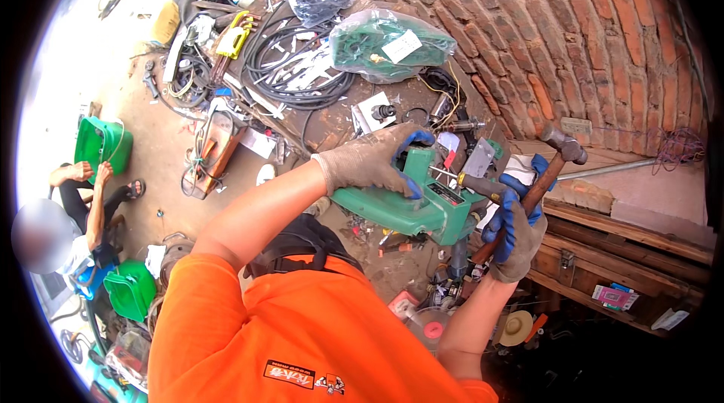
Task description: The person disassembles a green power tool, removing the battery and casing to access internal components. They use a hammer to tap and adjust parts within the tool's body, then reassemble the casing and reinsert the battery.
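where right fingers point(516, 214) wrap, the hammer handle point(544, 183) disappears.

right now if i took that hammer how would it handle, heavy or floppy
The hammer likely feels heavy toward one end, where the bulky metal head sits. Its handle looks like wood, so it should stay stiff. Held low, it may tip headward.

One head-worn fisheye looks down, near the hands point(371, 159); left edge seems overexposed.

A worn brown worktable point(329, 119) bears coiled black cable point(296, 104), white scraps point(311, 65) and a plastic-wrapped green casing point(369, 35)
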Tool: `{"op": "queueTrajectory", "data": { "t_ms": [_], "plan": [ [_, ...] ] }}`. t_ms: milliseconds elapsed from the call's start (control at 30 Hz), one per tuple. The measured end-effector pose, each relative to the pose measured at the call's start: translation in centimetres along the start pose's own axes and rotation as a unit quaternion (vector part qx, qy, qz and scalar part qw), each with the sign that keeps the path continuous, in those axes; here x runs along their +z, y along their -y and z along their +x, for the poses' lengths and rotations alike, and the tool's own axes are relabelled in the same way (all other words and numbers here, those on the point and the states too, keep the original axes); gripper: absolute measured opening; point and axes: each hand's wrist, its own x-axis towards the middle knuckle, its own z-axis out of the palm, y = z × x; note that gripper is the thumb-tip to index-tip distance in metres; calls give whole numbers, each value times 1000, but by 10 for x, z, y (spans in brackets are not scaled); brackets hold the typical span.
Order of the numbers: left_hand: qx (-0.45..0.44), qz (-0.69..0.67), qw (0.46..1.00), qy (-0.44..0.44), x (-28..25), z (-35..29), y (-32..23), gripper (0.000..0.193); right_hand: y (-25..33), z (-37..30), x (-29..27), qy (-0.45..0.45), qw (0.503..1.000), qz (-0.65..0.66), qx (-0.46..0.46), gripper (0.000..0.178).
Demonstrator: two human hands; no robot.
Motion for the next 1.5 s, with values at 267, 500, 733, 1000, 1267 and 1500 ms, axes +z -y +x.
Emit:
{"op": "queueTrajectory", "data": {
  "t_ms": [267, 500, 733, 1000, 1267, 1500],
  "plan": [
    [19, 31, 999, 1, 2, 3, 7, 88, 0, -2, -2, -2, 1000, -25, 0, 37],
    [49, 50, 998, -5, 5, 3, 4, 81, -4, -4, -6, -14, 1000, -18, 19, 36],
    [109, 202, 973, -30, 25, 17, -1, 50, -9, -1, -6, -15, 999, -14, 49, 33],
    [81, 145, 986, -6, 16, 14, -8, 74, -14, 3, -18, -12, 997, 25, 68, 34],
    [23, 9, 999, 26, 9, 8, 0, 94, -16, 5, -28, -14, 998, -6, 54, 35],
    [41, 19, 999, -6, 6, 6, 7, 94, -15, 9, -27, -13, 999, -17, 44, 35]
  ]
}}
